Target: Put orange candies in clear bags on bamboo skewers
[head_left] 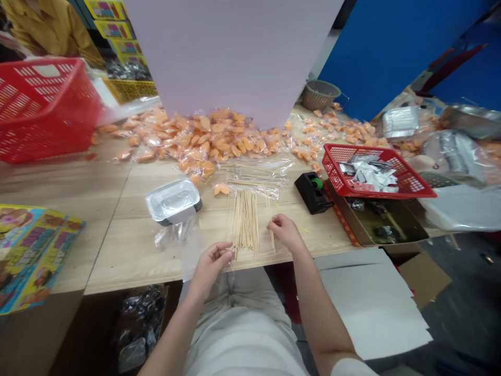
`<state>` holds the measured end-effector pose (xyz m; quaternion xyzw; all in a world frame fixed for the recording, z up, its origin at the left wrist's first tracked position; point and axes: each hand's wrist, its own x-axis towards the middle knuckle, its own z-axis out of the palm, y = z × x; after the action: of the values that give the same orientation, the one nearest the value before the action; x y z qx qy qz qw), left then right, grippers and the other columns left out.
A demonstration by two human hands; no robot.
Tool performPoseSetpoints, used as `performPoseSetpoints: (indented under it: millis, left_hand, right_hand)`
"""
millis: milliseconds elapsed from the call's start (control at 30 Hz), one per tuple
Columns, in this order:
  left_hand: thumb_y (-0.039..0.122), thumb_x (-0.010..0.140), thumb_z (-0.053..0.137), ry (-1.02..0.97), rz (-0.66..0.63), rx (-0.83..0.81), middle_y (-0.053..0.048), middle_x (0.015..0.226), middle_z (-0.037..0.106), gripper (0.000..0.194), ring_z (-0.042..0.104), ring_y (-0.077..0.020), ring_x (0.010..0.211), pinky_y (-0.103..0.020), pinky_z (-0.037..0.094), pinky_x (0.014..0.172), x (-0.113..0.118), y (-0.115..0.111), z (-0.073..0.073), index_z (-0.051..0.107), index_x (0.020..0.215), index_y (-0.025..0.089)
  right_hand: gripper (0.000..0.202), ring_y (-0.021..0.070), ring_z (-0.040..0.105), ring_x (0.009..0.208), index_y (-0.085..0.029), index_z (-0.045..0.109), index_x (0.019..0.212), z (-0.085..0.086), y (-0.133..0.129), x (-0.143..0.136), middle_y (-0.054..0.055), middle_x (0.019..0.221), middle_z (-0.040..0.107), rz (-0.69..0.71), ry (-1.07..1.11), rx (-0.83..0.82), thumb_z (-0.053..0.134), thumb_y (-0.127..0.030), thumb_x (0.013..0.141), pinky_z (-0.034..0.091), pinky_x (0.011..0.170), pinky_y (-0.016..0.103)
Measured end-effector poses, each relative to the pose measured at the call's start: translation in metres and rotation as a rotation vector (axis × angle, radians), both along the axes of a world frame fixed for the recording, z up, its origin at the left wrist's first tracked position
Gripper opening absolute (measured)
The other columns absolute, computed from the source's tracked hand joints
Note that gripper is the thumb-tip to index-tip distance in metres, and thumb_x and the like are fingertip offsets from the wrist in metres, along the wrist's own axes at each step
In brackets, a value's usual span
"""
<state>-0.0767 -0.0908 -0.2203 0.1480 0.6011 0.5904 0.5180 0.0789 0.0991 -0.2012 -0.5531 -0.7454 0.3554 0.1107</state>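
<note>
A bundle of thin wooden sticks (245,219) lies on the table in front of me, pointing away. My left hand (213,263) is at its near left end, thumb and fingers pinched together; what they hold is too fine to make out, perhaps clear film. To the right of the bundle, my right hand (285,231) is closed on a few loose wooden sticks (273,241). Beyond the bundle lie clear bags with sticks (256,180) and a bagged orange piece (221,189). A stack of foil trays (174,201) stands to the left, above crumpled clear plastic bags (172,235).
Bagged orange pieces (211,138) are heaped across the back. A black tape dispenser (313,192) and a red basket of silvery packets (376,172) stand on the right. A large red basket (47,109), printed cardboard (35,250) and a person in a yellow sleeve (58,31) are left.
</note>
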Motion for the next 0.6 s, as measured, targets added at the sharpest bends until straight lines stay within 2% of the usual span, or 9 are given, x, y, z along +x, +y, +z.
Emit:
performPoseSetpoints:
  millis: [133, 200, 233, 300, 433, 500, 567, 600]
  left_hand:
    - [0.046, 0.064, 0.082, 0.008, -0.016, -0.007, 0.0, 0.072, 0.067, 0.051, 0.059, -0.0118, 0.067, -0.024, 0.046, 0.067, -0.001, 0.001, 0.0, 0.069, 0.103, 0.016]
    - [0.046, 0.064, 0.082, -0.016, -0.017, -0.006, -0.001, 0.074, 0.067, 0.051, 0.059, -0.0116, 0.067, -0.024, 0.047, 0.068, -0.001, 0.001, 0.0, 0.069, 0.103, 0.016]
    - [0.046, 0.063, 0.083, -0.039, -0.013, -0.009, -0.001, 0.075, 0.068, 0.051, 0.06, -0.0118, 0.067, -0.025, 0.048, 0.069, 0.0, 0.001, 0.0, 0.069, 0.103, 0.017]
    - [0.046, 0.061, 0.084, -0.08, 0.0, -0.016, -0.001, 0.077, 0.068, 0.051, 0.062, -0.0124, 0.069, -0.026, 0.05, 0.071, 0.002, 0.001, 0.002, 0.07, 0.101, 0.017]
    - [0.045, 0.058, 0.086, -0.089, -0.01, 0.015, -0.001, 0.076, 0.068, 0.051, 0.062, -0.0132, 0.069, -0.027, 0.051, 0.071, 0.009, 0.002, 0.01, 0.071, 0.098, 0.016]
    - [0.044, 0.061, 0.085, -0.087, -0.028, 0.041, -0.001, 0.074, 0.067, 0.049, 0.062, -0.0135, 0.069, -0.028, 0.051, 0.071, 0.012, 0.002, 0.015, 0.071, 0.099, 0.016]
    - [0.043, 0.063, 0.083, -0.089, -0.044, 0.058, -0.001, 0.073, 0.067, 0.047, 0.063, -0.0138, 0.069, -0.029, 0.051, 0.072, 0.013, 0.003, 0.02, 0.07, 0.099, 0.016]
    - [0.042, 0.064, 0.083, -0.086, -0.054, 0.062, -0.001, 0.072, 0.067, 0.046, 0.063, -0.014, 0.069, -0.029, 0.051, 0.072, 0.014, 0.004, 0.021, 0.07, 0.099, 0.016]
  right_hand:
    - [0.041, 0.0118, 0.055, 0.061, -0.017, 0.059, 0.111, 0.002, -0.004, 0.015, -0.002, 0.075, 0.058, 0.016, 0.536, -0.328, 0.061, -0.036, 0.075, 0.052, 0.056, 0.028]
    - [0.044, 0.0121, 0.056, 0.063, -0.018, 0.062, 0.107, 0.004, -0.009, 0.02, -0.002, 0.076, 0.056, 0.021, 0.664, -0.378, 0.068, -0.042, 0.071, 0.056, 0.06, 0.031]
    - [0.04, 0.0123, 0.057, 0.065, -0.018, 0.063, 0.101, 0.006, -0.011, 0.023, -0.001, 0.079, 0.057, 0.014, 0.678, -0.338, 0.069, -0.045, 0.072, 0.057, 0.062, 0.032]
    - [0.035, 0.0132, 0.06, 0.069, -0.018, 0.064, 0.091, 0.012, -0.016, 0.028, 0.003, 0.088, 0.059, -0.032, 0.678, -0.152, 0.065, -0.05, 0.078, 0.059, 0.067, 0.033]
    - [0.032, 0.0158, 0.063, 0.076, -0.021, 0.06, 0.097, 0.015, -0.018, 0.039, 0.007, 0.099, 0.06, -0.145, 0.584, 0.316, 0.05, -0.051, 0.091, 0.059, 0.071, 0.034]
    - [0.032, 0.0183, 0.063, 0.077, -0.02, 0.059, 0.091, 0.008, -0.017, 0.041, 0.008, 0.094, 0.061, -0.072, 0.456, 0.364, 0.049, -0.05, 0.091, 0.058, 0.074, 0.037]
    - [0.033, 0.0205, 0.062, 0.078, -0.02, 0.058, 0.081, -0.001, -0.018, 0.04, 0.008, 0.088, 0.062, 0.03, 0.362, 0.28, 0.052, -0.052, 0.088, 0.057, 0.077, 0.04]
    - [0.034, 0.0206, 0.062, 0.079, -0.02, 0.058, 0.079, -0.003, -0.021, 0.039, 0.008, 0.087, 0.062, 0.039, 0.379, 0.214, 0.054, -0.053, 0.086, 0.057, 0.078, 0.041]
